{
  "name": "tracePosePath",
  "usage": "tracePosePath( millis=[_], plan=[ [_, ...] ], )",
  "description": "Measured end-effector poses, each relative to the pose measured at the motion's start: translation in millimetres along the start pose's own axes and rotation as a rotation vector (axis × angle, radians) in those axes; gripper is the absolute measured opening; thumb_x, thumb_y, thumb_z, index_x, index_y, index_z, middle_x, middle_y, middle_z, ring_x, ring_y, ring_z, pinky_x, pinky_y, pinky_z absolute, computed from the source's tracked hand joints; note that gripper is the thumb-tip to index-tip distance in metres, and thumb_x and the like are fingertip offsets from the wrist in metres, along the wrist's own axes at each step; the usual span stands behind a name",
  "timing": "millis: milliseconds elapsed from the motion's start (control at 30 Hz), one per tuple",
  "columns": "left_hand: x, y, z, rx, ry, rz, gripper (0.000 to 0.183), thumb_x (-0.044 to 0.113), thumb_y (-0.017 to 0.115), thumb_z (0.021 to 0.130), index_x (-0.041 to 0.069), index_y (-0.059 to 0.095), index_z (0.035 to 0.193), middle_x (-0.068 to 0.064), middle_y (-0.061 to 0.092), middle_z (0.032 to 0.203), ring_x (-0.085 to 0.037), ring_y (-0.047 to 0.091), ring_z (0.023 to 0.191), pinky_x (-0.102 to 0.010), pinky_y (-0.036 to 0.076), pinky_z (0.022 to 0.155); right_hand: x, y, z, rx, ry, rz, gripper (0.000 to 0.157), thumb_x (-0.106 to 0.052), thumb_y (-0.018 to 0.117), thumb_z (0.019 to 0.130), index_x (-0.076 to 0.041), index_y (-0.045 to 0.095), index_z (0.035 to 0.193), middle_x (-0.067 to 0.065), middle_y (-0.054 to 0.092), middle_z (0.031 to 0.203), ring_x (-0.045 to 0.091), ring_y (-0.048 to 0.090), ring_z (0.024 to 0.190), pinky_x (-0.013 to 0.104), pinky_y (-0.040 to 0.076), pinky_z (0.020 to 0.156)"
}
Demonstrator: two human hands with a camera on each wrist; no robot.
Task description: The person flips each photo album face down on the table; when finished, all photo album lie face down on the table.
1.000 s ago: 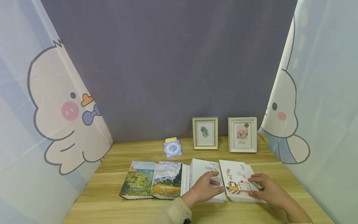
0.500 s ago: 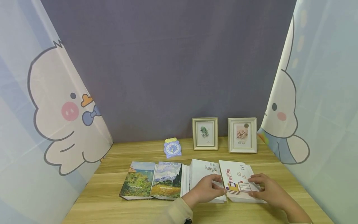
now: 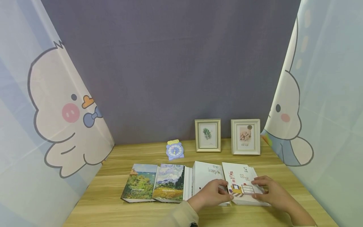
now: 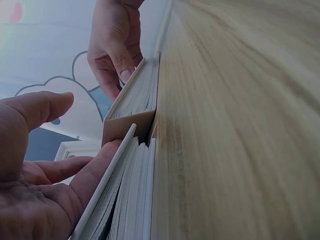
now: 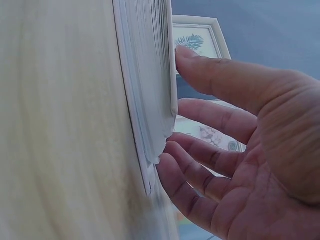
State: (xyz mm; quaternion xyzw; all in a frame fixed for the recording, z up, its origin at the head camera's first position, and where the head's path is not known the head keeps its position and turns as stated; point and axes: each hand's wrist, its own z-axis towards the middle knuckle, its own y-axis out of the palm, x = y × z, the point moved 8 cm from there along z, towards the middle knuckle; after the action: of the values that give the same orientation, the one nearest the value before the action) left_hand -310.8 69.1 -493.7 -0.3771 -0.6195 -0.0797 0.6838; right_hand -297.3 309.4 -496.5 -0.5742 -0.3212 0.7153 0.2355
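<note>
Two white photo albums lie side by side on the wooden table (image 3: 153, 214). My left hand (image 3: 208, 195) reaches over the left white album (image 3: 202, 176), its fingertips by the spine of the right white album (image 3: 239, 173), which has a room drawing on its cover. In the left wrist view, my left thumb (image 4: 57, 107) stands clear of both albums. My right hand (image 3: 273, 194) rests at the right album's page side. In the right wrist view, the thumb (image 5: 200, 67) touches the cover while loosely bent fingers (image 5: 200, 160) lie along the page edges (image 5: 150, 75).
Two albums with painted landscapes, a seaside one (image 3: 139, 183) and a field one (image 3: 170, 183), lie to the left. A blue clock-shaped card (image 3: 175, 150), a leaf-print frame (image 3: 208, 135) and a flower-print frame (image 3: 245, 136) stand behind. Printed curtains enclose the table.
My left hand has shifted slightly right, from over the left white album's cover to the right album's spine edge, uncovering more of the title. My right hand has stayed in place.
</note>
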Motion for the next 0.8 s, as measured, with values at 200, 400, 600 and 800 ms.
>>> tracePosePath(
  millis=[200, 400, 600, 800],
  plan=[
    [-0.9, 1.5, 0.4, -0.003, -0.003, -0.022, 0.054, 0.024, 0.079, 0.096, 0.005, 0.06, 0.143, 0.011, 0.069, 0.098, -0.001, 0.065, 0.092, -0.021, 0.054, 0.078, 1.1, 0.0, -0.2, 0.001, 0.001, -0.004, 0.051, -0.028, 0.093, 0.079, -0.005, 0.076, 0.121, 0.02, 0.061, 0.134, 0.04, 0.063, 0.116, 0.037, 0.062, 0.085],
    [-0.8, 0.1, -1.3, 0.004, -0.006, -0.075, 0.054, 0.022, 0.081, 0.095, 0.007, 0.061, 0.143, 0.007, 0.071, 0.111, -0.002, 0.067, 0.091, -0.022, 0.056, 0.076, -1.5, -0.7, -0.5, 0.013, -0.011, -0.003, 0.05, -0.027, 0.093, 0.08, -0.004, 0.076, 0.121, 0.02, 0.061, 0.133, 0.04, 0.063, 0.115, 0.04, 0.062, 0.086],
    [-0.7, -1.1, -2.1, 0.013, -0.001, -0.137, 0.052, 0.02, 0.08, 0.095, 0.007, 0.061, 0.143, 0.005, 0.071, 0.118, -0.002, 0.068, 0.093, -0.023, 0.058, 0.075, -2.7, -2.4, -0.7, 0.038, -0.045, 0.016, 0.046, -0.024, 0.092, 0.08, -0.006, 0.075, 0.119, 0.016, 0.063, 0.131, 0.035, 0.063, 0.112, 0.034, 0.062, 0.082],
    [0.0, -2.8, -1.4, 0.066, 0.016, -0.186, 0.049, 0.017, 0.08, 0.095, 0.01, 0.063, 0.14, 0.005, 0.073, 0.103, -0.003, 0.069, 0.091, -0.023, 0.057, 0.073, 3.8, -0.9, -0.1, 0.035, -0.008, 0.062, 0.046, -0.025, 0.091, 0.081, -0.006, 0.074, 0.12, 0.016, 0.063, 0.13, 0.033, 0.064, 0.112, 0.03, 0.062, 0.082]
  ],
)
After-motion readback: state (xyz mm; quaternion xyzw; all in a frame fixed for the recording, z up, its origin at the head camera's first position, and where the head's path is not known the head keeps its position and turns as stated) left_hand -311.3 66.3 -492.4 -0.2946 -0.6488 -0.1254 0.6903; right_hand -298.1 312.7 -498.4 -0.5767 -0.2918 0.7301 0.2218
